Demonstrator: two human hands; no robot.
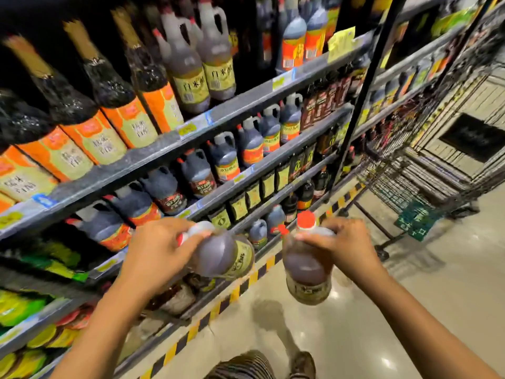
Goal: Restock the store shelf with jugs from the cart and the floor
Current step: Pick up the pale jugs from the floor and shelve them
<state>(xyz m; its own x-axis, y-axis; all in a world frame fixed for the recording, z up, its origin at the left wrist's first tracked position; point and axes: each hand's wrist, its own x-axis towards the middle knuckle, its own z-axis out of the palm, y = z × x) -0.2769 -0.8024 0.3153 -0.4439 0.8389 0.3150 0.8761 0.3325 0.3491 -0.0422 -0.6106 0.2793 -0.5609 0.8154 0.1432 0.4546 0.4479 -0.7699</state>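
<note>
Head view: left jug (232, 255) and right jug (306, 269) carried in front of the shelf (153, 157), one per hand.

The left hand (164, 250) is wrapped round the neck end of the left jug, which lies tipped on its side with its base pointing away from the wrist; I judge that tilt suits feeding it onto a shelf base first. The right hand (347, 244) is clamped on the handle of the right jug, which hangs upright under its red cap (306, 220), probably an easy waiting carry. The hands are apart, and the jugs are near each other but not touching. Matching jugs (202, 67) with yellow-green labels stand on a higher level, well above both hands, so a lift seems called for. The wire cart (426, 176) stands to the right on the pale floor (410, 296).
</note>
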